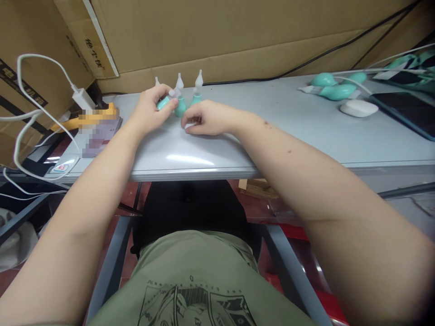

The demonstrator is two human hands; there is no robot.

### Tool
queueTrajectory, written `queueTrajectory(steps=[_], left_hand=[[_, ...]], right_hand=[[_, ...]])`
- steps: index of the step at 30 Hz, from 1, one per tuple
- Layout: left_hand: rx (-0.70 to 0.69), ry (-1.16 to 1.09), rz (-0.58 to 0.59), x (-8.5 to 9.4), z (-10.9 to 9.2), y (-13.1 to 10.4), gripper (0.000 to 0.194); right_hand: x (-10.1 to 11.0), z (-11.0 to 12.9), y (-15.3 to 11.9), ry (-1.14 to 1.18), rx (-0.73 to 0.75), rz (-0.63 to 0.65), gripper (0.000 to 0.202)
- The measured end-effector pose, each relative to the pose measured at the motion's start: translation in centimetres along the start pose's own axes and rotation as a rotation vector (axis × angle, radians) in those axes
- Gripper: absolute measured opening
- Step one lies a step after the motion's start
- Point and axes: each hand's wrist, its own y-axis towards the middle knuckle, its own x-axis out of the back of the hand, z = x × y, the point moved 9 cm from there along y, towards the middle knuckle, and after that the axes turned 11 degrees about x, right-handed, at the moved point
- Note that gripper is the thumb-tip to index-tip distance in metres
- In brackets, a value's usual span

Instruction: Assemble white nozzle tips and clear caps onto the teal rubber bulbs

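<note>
My left hand (152,106) is closed on a teal bulb (163,103) that lies tilted, its whitish neck pointing right near my thumb. Just right of it stands an upright teal bulb with a clear pointed tip (180,97). A second upright one (197,90) is partly hidden behind my right hand (204,118). Another clear tip (157,81) shows behind my left hand. The fingers of my right hand are curled low over the table, around a small whitish piece (190,126) that is mostly hidden.
On the grey-white table (288,108), more teal bulbs (336,92), a white oval case (359,108) and a dark tablet (408,113) lie at the right. White cables, a charger (83,99) and a purplish booklet (102,137) are at the left. Cardboard (204,36) stands behind.
</note>
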Motion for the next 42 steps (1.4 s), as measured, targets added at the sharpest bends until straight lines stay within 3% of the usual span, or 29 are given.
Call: queueTrajectory(steps=[4, 6, 12, 15, 17, 21, 24, 33, 42], left_hand=[[0.004, -0.021, 0.097, -0.6, -1.4, -0.7, 0.057], [-0.001, -0.026, 0.142, -0.8, -2.1, -1.0, 0.052], [-0.003, -0.034, 0.117, -0.7, -2.3, -0.9, 0.044], [-0.009, -0.050, 0.147, -1.1, -2.3, -0.9, 0.045], [-0.010, -0.057, 0.155, -1.2, -2.3, -1.0, 0.044], [-0.034, -0.064, 0.178, -1.5, -2.9, -1.4, 0.041], [-0.058, -0.081, 0.198, -1.7, -3.4, -1.6, 0.040], [-0.102, -0.125, 0.154, -1.9, -3.4, -1.3, 0.049], [-0.086, -0.122, 0.155, -1.8, -2.9, -1.2, 0.045]], right_hand=[[3.3, -1.8, -1.9, 0.131, -0.099, -0.137, 0.013], [3.9, -2.6, -2.5, 0.201, -0.153, -0.161, 0.012], [1.3, -2.0, -1.7, 0.381, -0.147, 0.013, 0.029], [0.7, -1.4, -1.3, 0.458, -0.152, 0.028, 0.034], [1.3, -1.0, -1.2, 0.488, -0.131, -0.061, 0.040], [4.3, -0.8, -1.7, 0.445, -0.074, -0.403, 0.046], [5.1, -1.0, -2.1, 0.399, -0.061, -0.510, 0.047], [5.0, -1.6, -1.5, 0.311, -0.022, -0.507, 0.040], [5.1, -0.8, -1.4, 0.259, -0.027, -0.463, 0.030]])
